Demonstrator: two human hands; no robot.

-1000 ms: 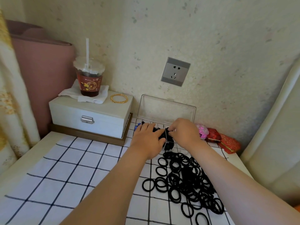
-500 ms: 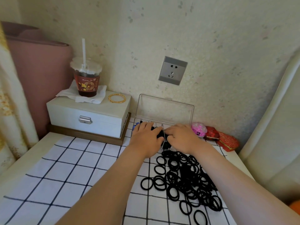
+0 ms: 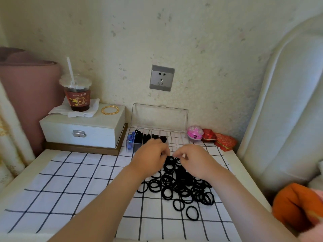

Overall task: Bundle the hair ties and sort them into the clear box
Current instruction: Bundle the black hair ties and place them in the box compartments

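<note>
Hair ties (image 3: 181, 186) lie in a loose black heap on the checked cloth (image 3: 70, 189), just in front of the clear box (image 3: 176, 137). Its lid stands open against the wall so bundles can drop straight in, and its left compartments already hold black bundles. Both hands meet at the heap's far edge. The right hand (image 3: 195, 160) seems to pinch a tie off the top. The left hand (image 3: 150, 155) is curled, but whether it holds anything I cannot tell.
</note>
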